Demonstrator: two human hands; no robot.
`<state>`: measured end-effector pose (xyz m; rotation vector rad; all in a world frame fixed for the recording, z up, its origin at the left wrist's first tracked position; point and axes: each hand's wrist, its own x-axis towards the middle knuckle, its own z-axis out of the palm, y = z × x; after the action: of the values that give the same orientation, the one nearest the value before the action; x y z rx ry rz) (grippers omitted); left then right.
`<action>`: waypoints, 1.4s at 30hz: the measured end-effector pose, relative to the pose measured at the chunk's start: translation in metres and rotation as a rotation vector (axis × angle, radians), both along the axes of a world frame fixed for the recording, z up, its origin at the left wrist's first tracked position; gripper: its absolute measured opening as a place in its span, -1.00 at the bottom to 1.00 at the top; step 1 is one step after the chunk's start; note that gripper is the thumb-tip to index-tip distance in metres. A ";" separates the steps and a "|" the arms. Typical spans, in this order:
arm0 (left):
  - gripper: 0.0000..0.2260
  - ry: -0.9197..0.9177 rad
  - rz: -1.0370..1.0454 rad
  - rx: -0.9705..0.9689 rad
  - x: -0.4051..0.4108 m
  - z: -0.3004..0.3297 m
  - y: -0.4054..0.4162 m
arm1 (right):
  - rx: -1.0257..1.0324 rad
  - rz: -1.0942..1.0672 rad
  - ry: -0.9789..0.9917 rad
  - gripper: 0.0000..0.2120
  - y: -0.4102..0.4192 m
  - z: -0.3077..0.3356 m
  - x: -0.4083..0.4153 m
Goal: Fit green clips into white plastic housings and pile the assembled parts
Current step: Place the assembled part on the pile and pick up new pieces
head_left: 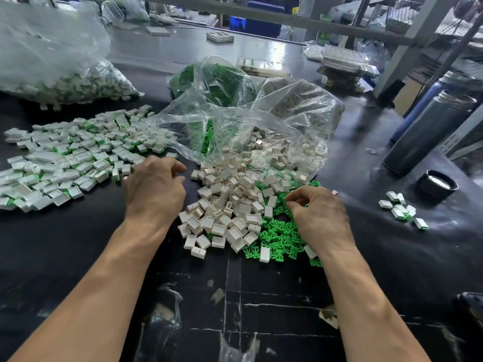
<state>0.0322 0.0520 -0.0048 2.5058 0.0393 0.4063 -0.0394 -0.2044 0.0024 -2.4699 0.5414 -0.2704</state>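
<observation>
My right hand (320, 218) pinches among small green plastic clips (281, 237); I'd lift just one. Left hand (155, 189), loosely curled, empty, should take a white box-shaped housing (224, 205) mid-tabletop.

Bare table (78, 244) between assembled pile (65, 158) and housings (224, 212).

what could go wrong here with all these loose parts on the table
The white housings and green clips overlap in one heap, so the right hand may pick up the wrong part. The assembled pile ends right beside the left hand, so finished and empty housings could mix.
</observation>
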 end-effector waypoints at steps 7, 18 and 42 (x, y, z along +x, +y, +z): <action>-0.80 0.059 -0.245 -0.159 -0.021 0.005 -0.033 | -0.002 0.034 0.032 -0.94 0.004 0.001 -0.001; -0.81 0.044 -0.255 -0.134 -0.027 0.006 -0.040 | -0.130 0.003 -0.025 -0.90 0.011 -0.007 0.005; -0.83 0.191 -0.536 -0.919 -0.039 0.019 -0.054 | 0.789 0.325 -0.509 -0.71 0.041 -0.003 -0.003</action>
<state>-0.0072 -0.0019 0.0137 1.5477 -0.2984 -0.0818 -0.0421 -0.1638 -0.0004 -1.5994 0.0013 -0.4342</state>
